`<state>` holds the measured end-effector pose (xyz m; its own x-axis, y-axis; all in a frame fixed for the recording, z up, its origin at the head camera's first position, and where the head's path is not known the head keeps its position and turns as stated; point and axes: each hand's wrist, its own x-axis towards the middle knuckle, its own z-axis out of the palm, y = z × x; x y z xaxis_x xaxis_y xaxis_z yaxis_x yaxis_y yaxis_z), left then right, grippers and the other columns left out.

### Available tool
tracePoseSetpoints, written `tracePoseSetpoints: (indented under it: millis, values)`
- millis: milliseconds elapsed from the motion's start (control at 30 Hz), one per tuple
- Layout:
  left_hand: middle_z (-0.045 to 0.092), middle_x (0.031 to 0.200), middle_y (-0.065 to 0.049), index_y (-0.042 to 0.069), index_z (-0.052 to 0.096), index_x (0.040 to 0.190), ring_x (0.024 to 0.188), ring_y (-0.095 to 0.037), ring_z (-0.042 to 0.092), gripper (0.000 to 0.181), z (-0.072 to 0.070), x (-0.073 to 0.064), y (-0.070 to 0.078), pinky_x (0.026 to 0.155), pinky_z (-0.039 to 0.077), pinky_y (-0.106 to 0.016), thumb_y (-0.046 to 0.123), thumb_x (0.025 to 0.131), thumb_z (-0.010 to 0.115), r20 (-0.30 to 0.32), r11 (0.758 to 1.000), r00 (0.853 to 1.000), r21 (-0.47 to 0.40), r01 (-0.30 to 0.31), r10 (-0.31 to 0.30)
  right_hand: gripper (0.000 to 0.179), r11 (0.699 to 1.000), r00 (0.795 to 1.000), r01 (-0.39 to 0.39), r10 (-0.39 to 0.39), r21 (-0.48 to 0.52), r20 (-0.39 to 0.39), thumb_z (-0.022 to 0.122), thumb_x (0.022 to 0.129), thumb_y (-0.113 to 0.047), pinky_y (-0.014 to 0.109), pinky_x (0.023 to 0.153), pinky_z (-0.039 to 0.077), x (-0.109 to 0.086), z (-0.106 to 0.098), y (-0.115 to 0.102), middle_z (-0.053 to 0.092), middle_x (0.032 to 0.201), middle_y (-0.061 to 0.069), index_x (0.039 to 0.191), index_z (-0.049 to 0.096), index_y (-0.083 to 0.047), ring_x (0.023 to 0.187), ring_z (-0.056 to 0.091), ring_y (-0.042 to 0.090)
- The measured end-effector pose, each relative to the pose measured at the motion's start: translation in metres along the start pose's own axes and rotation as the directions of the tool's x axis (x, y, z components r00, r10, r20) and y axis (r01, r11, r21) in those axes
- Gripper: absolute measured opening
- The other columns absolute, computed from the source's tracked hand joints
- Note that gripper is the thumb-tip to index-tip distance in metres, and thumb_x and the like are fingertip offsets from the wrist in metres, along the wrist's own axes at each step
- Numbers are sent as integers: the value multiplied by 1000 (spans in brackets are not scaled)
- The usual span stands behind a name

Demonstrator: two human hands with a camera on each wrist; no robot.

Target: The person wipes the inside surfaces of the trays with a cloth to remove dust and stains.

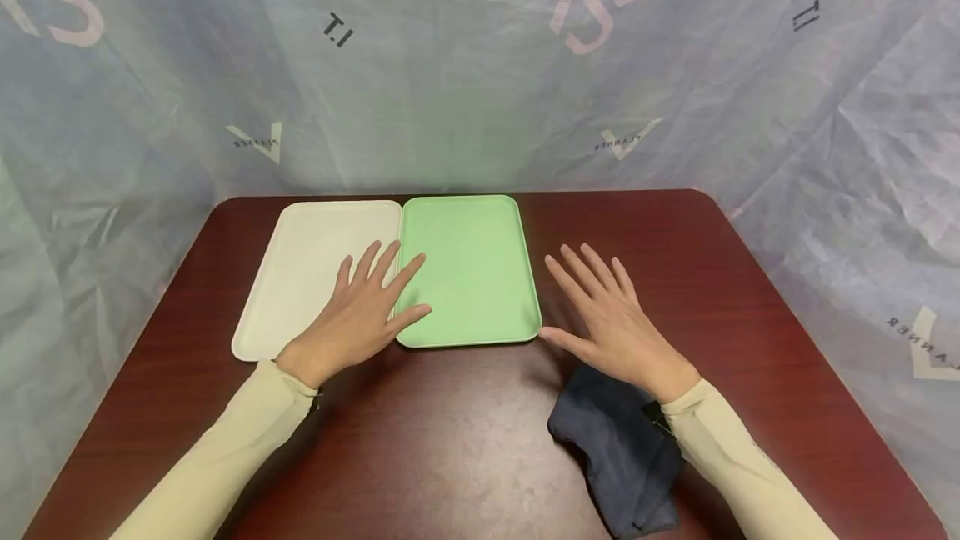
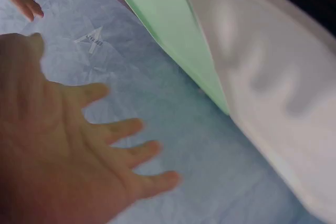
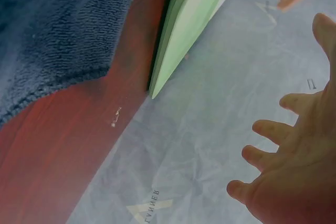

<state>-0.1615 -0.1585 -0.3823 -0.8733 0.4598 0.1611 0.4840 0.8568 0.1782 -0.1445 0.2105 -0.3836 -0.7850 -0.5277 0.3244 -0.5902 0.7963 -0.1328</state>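
Note:
My left hand (image 1: 348, 319), fingers spread and palm down, hovers over the seam between a white tray (image 1: 300, 273) and a green tray (image 1: 468, 265). It holds nothing; the left wrist view shows its bare palm and the white tray's rim (image 2: 210, 51). To the right of the green tray my right hand (image 1: 618, 319) is also spread, its thumb overlapping the tray's near right corner in the head view. Below that hand a dark blue cloth (image 1: 618, 448) lies folded on the table, partly hidden by the right wrist. Its towel-like weave (image 3: 68, 35) shows in the right wrist view.
The two trays lie side by side near the far edge of a dark red-brown table (image 1: 450, 448). Behind and beside the table hangs a grey-blue printed sheet (image 1: 450, 90).

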Motion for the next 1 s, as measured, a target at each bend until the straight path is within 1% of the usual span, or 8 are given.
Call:
tracePoseSetpoints:
  millis: [167, 300, 467, 567, 633, 733, 900, 1000]
  values:
    - [49, 137, -24, 7, 47, 146, 121, -42, 49, 63, 1, 11, -12, 96, 40, -59, 53, 103, 46, 130, 996, 989, -45, 73, -66, 88, 1000, 1000, -13, 13, -2, 25, 57, 92, -65, 58, 118, 5, -6, -1, -1, 11, 166, 3, 161, 18, -25, 153, 5, 28]
    - [61, 122, -20, 0, 55, 135, 103, -36, 61, 56, -2, 38, -24, 83, 49, -53, 46, 103, 50, 261, 991, 962, -83, 108, -83, 88, 1000, 998, -29, 30, -4, 55, 57, 92, -65, 60, 116, 10, -13, -2, -2, 12, 166, 3, 161, 20, -25, 153, 7, 28]
    - [65, 99, -15, 1, 62, 113, 78, -27, 60, 44, -7, 81, -38, 70, 48, -44, 42, 103, 51, 378, 986, 916, -47, 163, -133, 87, 998, 989, -63, 59, 26, 136, 58, 93, -63, 63, 114, 14, -25, -3, -7, 16, 165, 5, 160, 20, -25, 152, 12, 32]
    - [58, 82, -11, 3, 61, 98, 66, -23, 51, 38, -5, 102, -50, 62, 43, -39, 39, 104, 50, 399, 985, 903, -7, 174, -157, 79, 997, 979, -68, 60, 34, 196, 62, 93, -57, 64, 113, 19, -34, -5, -12, 32, 159, 11, 156, 35, -17, 147, 26, 36]
    - [56, 80, -11, 4, 60, 95, 65, -23, 51, 36, -3, 111, -58, 61, 42, -39, 37, 105, 50, 401, 981, 898, 6, 194, -180, 71, 998, 973, -61, 52, 33, 225, 65, 94, -52, 62, 111, 26, -40, -7, -16, 44, 151, 14, 149, 46, -11, 141, 37, 37]
    - [58, 88, -13, 0, 60, 105, 69, -26, 55, 35, -1, 120, -70, 65, 45, -41, 34, 105, 50, 389, 972, 895, 9, 234, -219, 63, 998, 970, -48, 39, 31, 238, 68, 93, -47, 58, 103, 39, -51, -11, -23, 53, 141, 16, 138, 57, -5, 131, 47, 37]
    - [61, 102, -19, -5, 57, 121, 81, -31, 59, 45, 8, 127, -87, 77, 47, -49, 36, 106, 46, 393, 949, 871, 9, 317, -294, 67, 992, 957, -81, 51, 97, 286, 70, 89, -54, 54, 98, 45, -73, -23, -35, 48, 145, 14, 138, 58, -10, 131, 47, 32]
    - [60, 116, -25, -8, 52, 130, 98, -39, 60, 52, 16, 129, -96, 87, 47, -54, 38, 106, 44, 400, 940, 860, 14, 341, -317, 70, 988, 945, -101, 57, 119, 323, 70, 87, -58, 53, 97, 46, -84, -30, -41, 47, 146, 13, 138, 58, -12, 131, 47, 30]
